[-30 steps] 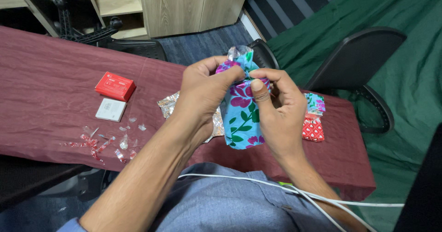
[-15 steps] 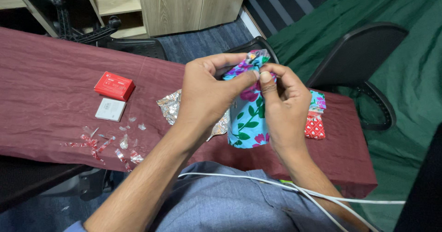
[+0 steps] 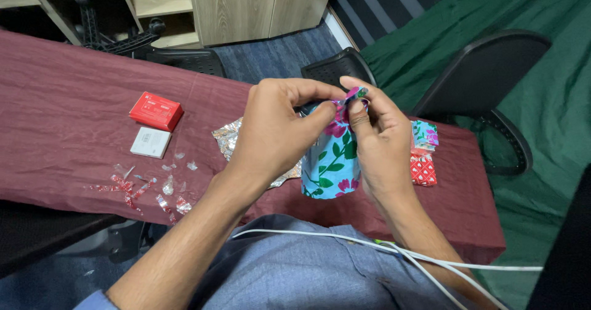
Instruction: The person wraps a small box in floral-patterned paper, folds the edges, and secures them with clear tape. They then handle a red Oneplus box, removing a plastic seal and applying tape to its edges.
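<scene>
I hold a small parcel (image 3: 331,162) wrapped in blue paper with pink flowers and green leaves above the near edge of the table. My left hand (image 3: 276,131) grips its left side and pinches the gathered paper at the top. On the right side my right hand (image 3: 377,139) pinches the same top fold between thumb and forefinger. Both hands hide most of the parcel's upper half. A crumpled silver foil sheet (image 3: 229,139) lies on the table behind my left hand.
The table wears a maroon cloth (image 3: 61,137). On it lie a red box (image 3: 156,110), a white box (image 3: 150,142), scraps of red and clear wrapping (image 3: 148,190) and small wrapped packets (image 3: 423,156) at the right. Black chairs (image 3: 486,70) stand beyond; a white cable (image 3: 394,251) crosses my lap.
The parcel's top has been folded down smaller and my fingers have closed in over it. The parcel has shifted slightly right and up.
</scene>
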